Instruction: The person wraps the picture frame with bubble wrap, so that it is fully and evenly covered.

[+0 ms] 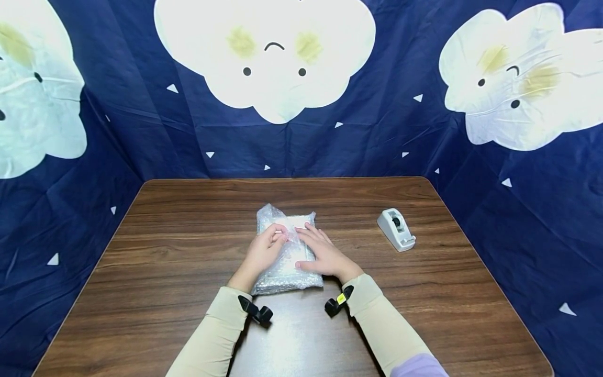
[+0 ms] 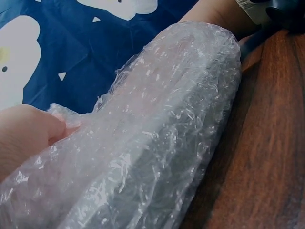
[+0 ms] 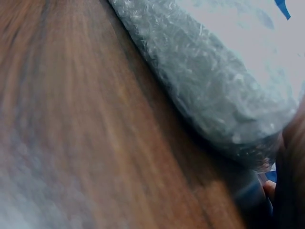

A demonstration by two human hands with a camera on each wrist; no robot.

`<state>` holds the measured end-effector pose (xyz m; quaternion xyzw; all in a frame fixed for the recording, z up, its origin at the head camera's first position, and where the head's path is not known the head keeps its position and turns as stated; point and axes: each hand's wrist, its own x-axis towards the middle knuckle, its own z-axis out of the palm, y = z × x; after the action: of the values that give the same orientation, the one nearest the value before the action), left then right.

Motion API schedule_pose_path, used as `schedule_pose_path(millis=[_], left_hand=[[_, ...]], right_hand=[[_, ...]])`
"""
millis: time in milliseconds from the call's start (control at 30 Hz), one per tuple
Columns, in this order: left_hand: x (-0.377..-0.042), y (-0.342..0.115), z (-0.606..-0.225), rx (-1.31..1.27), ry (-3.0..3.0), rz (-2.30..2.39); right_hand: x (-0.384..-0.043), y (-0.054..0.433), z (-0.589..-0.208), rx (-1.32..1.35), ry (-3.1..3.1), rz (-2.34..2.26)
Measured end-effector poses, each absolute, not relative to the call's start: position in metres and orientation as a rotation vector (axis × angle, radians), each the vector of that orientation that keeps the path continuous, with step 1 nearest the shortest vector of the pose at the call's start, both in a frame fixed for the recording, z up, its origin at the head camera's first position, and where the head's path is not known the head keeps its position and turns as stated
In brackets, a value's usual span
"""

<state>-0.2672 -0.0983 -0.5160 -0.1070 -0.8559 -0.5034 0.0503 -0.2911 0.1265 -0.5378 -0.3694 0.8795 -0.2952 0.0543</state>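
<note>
A flat package wrapped in bubble wrap (image 1: 287,280) lies on the table in front of me, a pale rectangular face showing through the plastic. My left hand (image 1: 263,252) is over its left half, thumb and index finger pinching the loose edge of the bubble wrap near the middle. In the left wrist view the left hand (image 2: 28,136) shows at the wrap's upper edge. With fingers spread, my right hand (image 1: 325,255) rests on the package's right side. The package's thick wrapped side (image 3: 200,86) fills the upper right of the right wrist view, where the right fingers are hidden.
A white tape dispenser (image 1: 397,230) stands on the wooden table (image 1: 179,251), right of the package. Dark blue cloth (image 1: 264,141) with white clouds hangs behind the table and along both sides. A small black camera is strapped to each wrist.
</note>
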Motion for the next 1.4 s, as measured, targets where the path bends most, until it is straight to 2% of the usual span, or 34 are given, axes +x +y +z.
schedule_pose_path(millis=[233,633,1067,1400], left_hand=[[-0.267,-0.097,-0.515,-0.336,-2.705,-1.46],[-0.267,-0.097,-0.514,-0.379,-2.758,-1.418],[-0.268,-0.098,-0.516,-0.413,-2.776,-1.373],[-0.268,-0.096,-0.516,-0.421,-2.746,-1.378]], right_hand=[[-0.292,0.126,-0.541,-1.005,2.669,-1.107],[-0.297,0.12,-0.547,-0.985,2.748,-1.432],[-0.3,0.115,-0.548,-0.953,2.816,-1.543],[-0.299,0.105,-0.548,-0.694,2.875,-1.658]])
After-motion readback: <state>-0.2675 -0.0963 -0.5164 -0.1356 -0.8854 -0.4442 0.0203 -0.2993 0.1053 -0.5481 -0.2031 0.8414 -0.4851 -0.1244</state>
